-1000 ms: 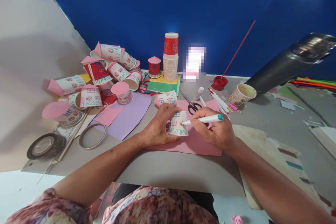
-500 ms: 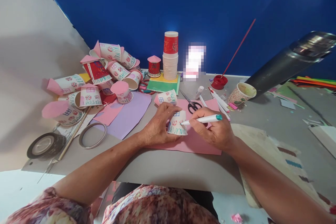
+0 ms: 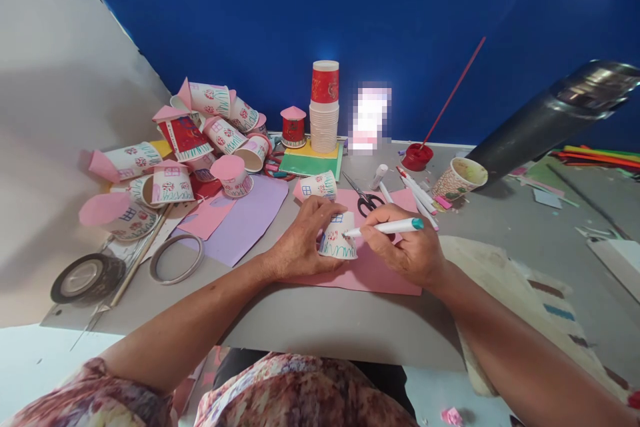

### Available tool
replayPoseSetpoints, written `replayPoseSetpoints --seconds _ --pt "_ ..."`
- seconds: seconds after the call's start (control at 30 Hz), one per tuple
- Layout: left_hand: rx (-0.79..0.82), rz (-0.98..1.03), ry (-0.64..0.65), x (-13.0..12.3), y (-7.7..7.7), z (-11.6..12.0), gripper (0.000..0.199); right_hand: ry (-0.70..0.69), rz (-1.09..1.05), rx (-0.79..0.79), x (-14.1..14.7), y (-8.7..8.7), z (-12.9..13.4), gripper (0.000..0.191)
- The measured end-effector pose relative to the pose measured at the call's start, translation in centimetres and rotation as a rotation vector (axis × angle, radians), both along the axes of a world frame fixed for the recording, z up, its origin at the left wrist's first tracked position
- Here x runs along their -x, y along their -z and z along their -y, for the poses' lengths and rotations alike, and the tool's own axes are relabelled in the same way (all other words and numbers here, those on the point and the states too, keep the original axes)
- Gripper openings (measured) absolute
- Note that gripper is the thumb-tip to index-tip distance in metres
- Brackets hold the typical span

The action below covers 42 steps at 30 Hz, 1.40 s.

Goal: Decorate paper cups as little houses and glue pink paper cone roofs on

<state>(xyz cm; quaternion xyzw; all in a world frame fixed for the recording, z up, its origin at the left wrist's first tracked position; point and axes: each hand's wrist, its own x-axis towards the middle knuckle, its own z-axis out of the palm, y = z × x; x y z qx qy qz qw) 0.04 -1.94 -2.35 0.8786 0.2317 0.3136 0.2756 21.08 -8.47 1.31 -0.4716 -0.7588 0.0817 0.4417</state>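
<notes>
My left hand (image 3: 307, 240) is closed round a white paper cup (image 3: 340, 240), fingers over its top and thumb near its lower rim. The cup stands upside down, with a blue window, red flower marks and a green wavy line drawn on it. In my right hand (image 3: 407, 247) is a white marker pen (image 3: 393, 226) with a green end. Its tip is at the cup's side, by the red marks. Pink paper (image 3: 370, 273) lies under both hands. Just beyond my left hand, another decorated cup (image 3: 320, 185) lies on its side.
Decorated cups with pink paper roofs (image 3: 173, 187) are heaped on the left, near tape rolls (image 3: 177, 259) and purple paper (image 3: 255, 213). Behind stand stacked cups (image 3: 325, 127). Black scissors (image 3: 369, 203), several markers (image 3: 420, 192), a patterned cup (image 3: 460, 180) and a dark flask (image 3: 535, 127) lie rightward.
Almost nothing differs. The marker's tip has shifted very slightly on the cup's side, while both hands keep their hold.
</notes>
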Motion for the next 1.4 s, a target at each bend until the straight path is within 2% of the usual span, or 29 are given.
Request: replayPoseSetpoints --seconds 0.23,0.4,0.57,0.83,1.03,1.4 --pt "-0.009 0.016 0.015 0.03 0.19 -0.08 0.071 0.026 -0.002 0.027 -0.11 0.03 -0.12 0.014" --pt "-0.004 0.01 0.016 0.09 0.18 -0.09 0.071 0.039 -0.032 -0.018 -0.17 0.05 -0.14 0.014" --pt "-0.005 0.014 0.001 0.06 0.34 -0.13 0.073 0.044 -0.01 0.041 -0.25 0.0 -0.16 0.014" --pt "-0.028 0.022 0.005 0.1 0.34 -0.16 0.07 0.043 -0.009 0.006 -0.29 0.07 -0.27 0.014" --pt "-0.028 0.025 -0.011 0.11 0.25 -0.19 0.072 0.12 -0.017 -0.016 -0.54 -0.29 -0.23 0.015" --pt "-0.045 0.034 -0.012 0.08 0.36 -0.13 0.07 0.107 -0.007 -0.042 -0.33 -0.1 -0.23 0.014"
